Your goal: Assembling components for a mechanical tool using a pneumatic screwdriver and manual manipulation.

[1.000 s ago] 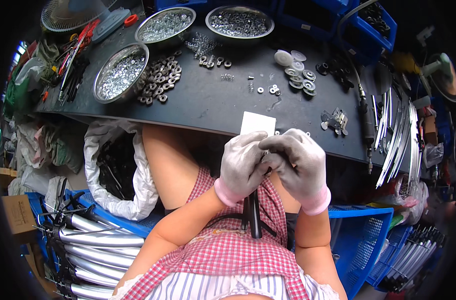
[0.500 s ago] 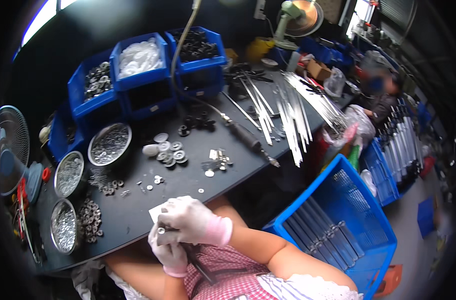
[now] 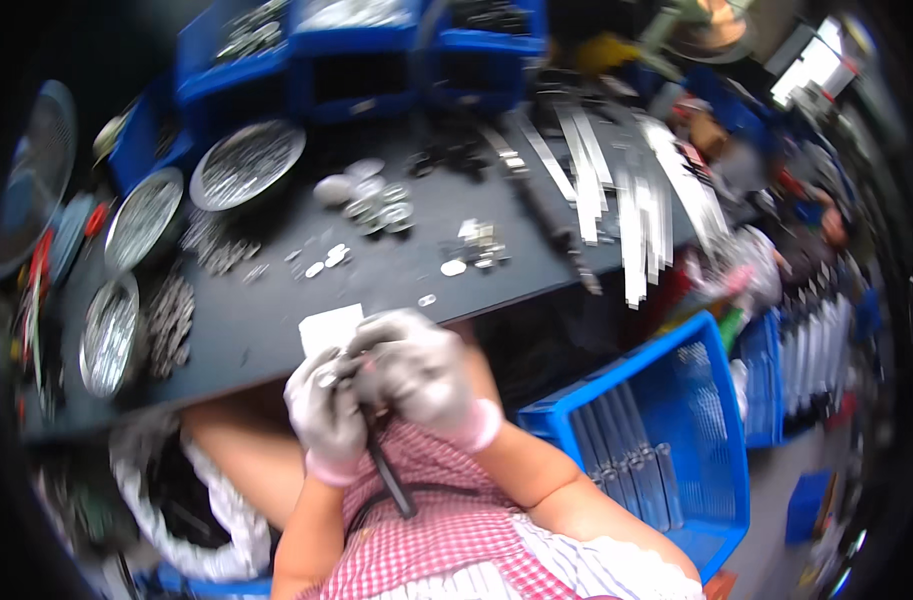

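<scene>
Dark and busy, the room has a standing fan (image 3: 46, 180) at ten o'clock and blue bins (image 3: 356, 38) from eleven to twelve. On the black table (image 3: 266, 300), three steel bowls (image 3: 216, 204) full of small metal bits sit from nine to ten. White plastic wheels (image 3: 386, 212) lie in a pile at eleven, and long silver strips (image 3: 636, 225) lie at two. A blue crate (image 3: 718, 430) holding silver tubes (image 3: 626, 470) is at four. Off the table at eight is a white sack (image 3: 241, 545).

A black tube (image 3: 388, 475) slants down at seven o'clock, over the checked apron (image 3: 426, 545). The left hand (image 3: 324, 412) curls around near its top. The right hand (image 3: 421, 372) is bent in close beside it, too blurry to tell what it holds.
</scene>
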The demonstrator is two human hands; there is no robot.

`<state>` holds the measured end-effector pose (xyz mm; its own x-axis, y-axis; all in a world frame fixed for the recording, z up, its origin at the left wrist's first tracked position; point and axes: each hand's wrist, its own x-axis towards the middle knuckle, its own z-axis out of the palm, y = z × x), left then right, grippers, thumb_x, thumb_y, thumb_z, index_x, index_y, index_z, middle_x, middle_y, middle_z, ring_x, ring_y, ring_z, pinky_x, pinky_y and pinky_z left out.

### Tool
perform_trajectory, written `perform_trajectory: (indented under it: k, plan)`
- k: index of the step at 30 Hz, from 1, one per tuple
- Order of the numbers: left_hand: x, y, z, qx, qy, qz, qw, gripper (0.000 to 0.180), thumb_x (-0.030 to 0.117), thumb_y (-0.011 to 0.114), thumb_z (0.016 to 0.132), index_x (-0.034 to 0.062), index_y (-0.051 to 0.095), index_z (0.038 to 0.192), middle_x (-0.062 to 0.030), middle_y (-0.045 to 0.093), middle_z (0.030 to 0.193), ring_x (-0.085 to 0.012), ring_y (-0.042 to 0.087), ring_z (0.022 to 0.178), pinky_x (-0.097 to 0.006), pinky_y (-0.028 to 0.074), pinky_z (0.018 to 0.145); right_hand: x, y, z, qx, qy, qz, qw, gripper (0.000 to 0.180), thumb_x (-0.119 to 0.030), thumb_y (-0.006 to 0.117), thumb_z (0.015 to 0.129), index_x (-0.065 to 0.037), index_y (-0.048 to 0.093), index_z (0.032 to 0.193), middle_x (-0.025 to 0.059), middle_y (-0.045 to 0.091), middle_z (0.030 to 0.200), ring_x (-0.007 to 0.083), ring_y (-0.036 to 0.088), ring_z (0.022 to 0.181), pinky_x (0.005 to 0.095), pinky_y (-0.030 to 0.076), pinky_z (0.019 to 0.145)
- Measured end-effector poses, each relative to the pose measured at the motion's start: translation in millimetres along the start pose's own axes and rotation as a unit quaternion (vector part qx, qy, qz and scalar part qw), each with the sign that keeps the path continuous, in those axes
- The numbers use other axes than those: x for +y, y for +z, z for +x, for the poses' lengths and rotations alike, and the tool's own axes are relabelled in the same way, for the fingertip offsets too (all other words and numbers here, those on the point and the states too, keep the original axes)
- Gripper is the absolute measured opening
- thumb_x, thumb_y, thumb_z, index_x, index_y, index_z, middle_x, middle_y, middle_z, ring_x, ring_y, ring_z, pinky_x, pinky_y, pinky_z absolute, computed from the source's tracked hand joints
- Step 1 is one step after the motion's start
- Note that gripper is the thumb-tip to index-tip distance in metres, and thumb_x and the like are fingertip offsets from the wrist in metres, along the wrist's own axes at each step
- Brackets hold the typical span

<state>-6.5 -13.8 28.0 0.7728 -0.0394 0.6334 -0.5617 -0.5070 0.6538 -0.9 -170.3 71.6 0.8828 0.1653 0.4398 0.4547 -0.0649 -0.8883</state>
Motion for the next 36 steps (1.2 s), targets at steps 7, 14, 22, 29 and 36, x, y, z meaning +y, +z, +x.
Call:
perform_trajectory:
  k: [7, 14, 22, 29, 36]
  plan:
    - [-4.3, 10.2, 10.1, 0.018, 0.085, -0.027, 0.996, 0.015, 0.013, 0.062, 0.085, 0.0002, 0.064, 0.093, -0.0187, 0.067, 0.094, -0.0361, 0.065, 0.081, -0.042, 0.051, 0.07, 8.0, -10.3, -4.3, 0.026, -0.051, 0.055, 0.997, 0.07, -0.063, 0.04, 0.094, 0.001, 0.069, 0.1, 0.0145, 0.067, 0.106, 0.0291, 0.06, 0.102, 0.0384, 0.044, 0.093]
    - [-15.8, 4.8, 0.5, 0.008, 0.075, -0.019, 0.997, 0.016, 0.016, 0.063, 0.084, 0.0025, 0.063, 0.093, -0.0187, 0.067, 0.097, -0.0356, 0.065, 0.092, -0.043, 0.049, 0.08, -1.8, 15.1, 0.7, 0.104, 0.007, 0.026, 0.994, 0.08, -0.071, 0.037, 0.091, 0.001, 0.071, 0.103, 0.0179, 0.065, 0.111, 0.0308, 0.054, 0.116, 0.0399, 0.037, 0.103]
    - [-13.4, 5.0, 4.0, -0.005, 0.035, -0.086, 0.996, 0.021, 0.023, 0.06, 0.088, 0.0027, 0.063, 0.095, -0.0176, 0.067, 0.099, -0.0344, 0.064, 0.095, -0.043, 0.047, 0.084, 2.2, 11.7, -1.2, -0.045, -0.024, -0.008, 0.999, 0.094, -0.076, 0.027, 0.089, 0.006, 0.063, 0.116, 0.0213, 0.055, 0.128, 0.0327, 0.047, 0.126, 0.0423, 0.03, 0.109]
    - [-18.8, 9.6, -0.5, 0.022, 0.062, -0.06, 0.996, 0.019, 0.016, 0.063, 0.083, 0.0014, 0.063, 0.095, -0.0174, 0.067, 0.101, -0.0346, 0.063, 0.095, -0.043, 0.047, 0.083, 11.1, 9.2, -8.1, -0.007, -0.047, -0.037, 0.998, 0.089, -0.073, 0.02, 0.092, 0.001, 0.069, 0.087, 0.0221, 0.058, 0.123, 0.0293, 0.056, 0.11, 0.0423, 0.035, 0.104]
    - [-14.3, 7.1, -0.4, 0.033, 0.067, -0.045, 0.996, 0.019, 0.016, 0.063, 0.083, 0.0007, 0.062, 0.094, -0.0177, 0.066, 0.101, -0.0351, 0.063, 0.093, -0.043, 0.048, 0.083, 11.0, 6.8, -13.2, 0.013, 0.038, 0.043, 0.998, 0.091, -0.075, 0.027, 0.09, 0.004, 0.066, 0.11, 0.0214, 0.054, 0.129, 0.0307, 0.05, 0.121, 0.0415, 0.033, 0.106]
